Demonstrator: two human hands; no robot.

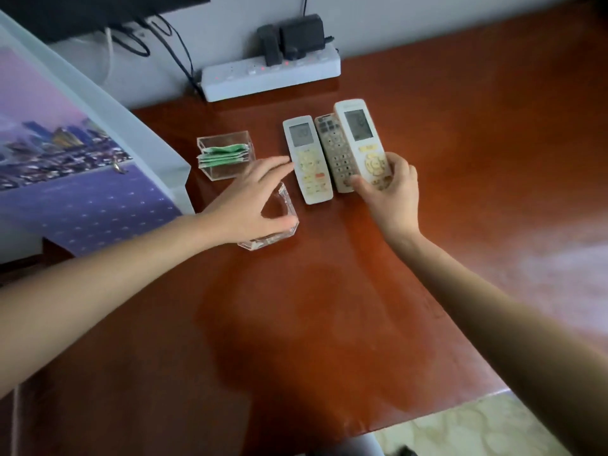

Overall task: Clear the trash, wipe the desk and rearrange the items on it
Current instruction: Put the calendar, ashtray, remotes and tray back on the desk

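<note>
Three remotes lie side by side on the red-brown desk (329,307). My right hand (391,192) grips the lower end of the rightmost white remote (360,136), which partly overlaps the grey remote (332,149) in the middle. My left hand (253,199) is spread open, its fingertips touching the left edge of the left white remote (306,156). Under that hand sits a clear glass ashtray (283,225). A clear box (227,156) with green packets stands just left of the remotes.
A white power strip (269,75) with black adapters plugged in lies at the back against the wall, cables trailing left. A large picture panel (65,159) leans over the desk's left side. The desk's front edge meets pale floor at the lower right.
</note>
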